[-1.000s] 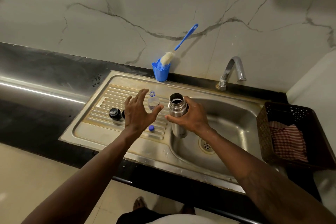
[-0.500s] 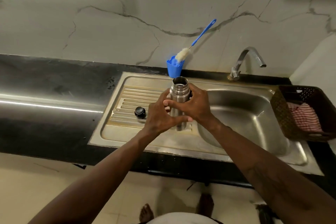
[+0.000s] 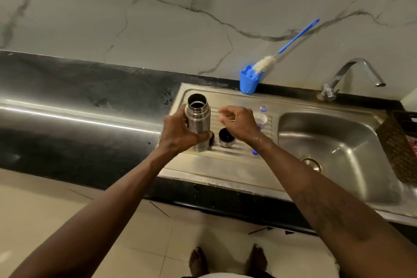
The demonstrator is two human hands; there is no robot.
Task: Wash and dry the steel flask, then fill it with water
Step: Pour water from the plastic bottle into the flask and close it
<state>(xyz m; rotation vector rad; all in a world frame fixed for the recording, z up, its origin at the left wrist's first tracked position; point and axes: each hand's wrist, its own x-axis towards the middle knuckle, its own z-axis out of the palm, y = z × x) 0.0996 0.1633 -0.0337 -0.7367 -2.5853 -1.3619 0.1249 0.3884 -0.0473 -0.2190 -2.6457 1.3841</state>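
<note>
Left hand around uncapped steel flask (upright over drainboard), right hand loosely curled, empty

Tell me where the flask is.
Head view, centre-left: the flask is upright at the left end of the drainboard, gripped by the left hand, with the steel cup just right of it.

Glossy steel flask on a brushed-metal sink (polished black stone counter alongside).
</note>
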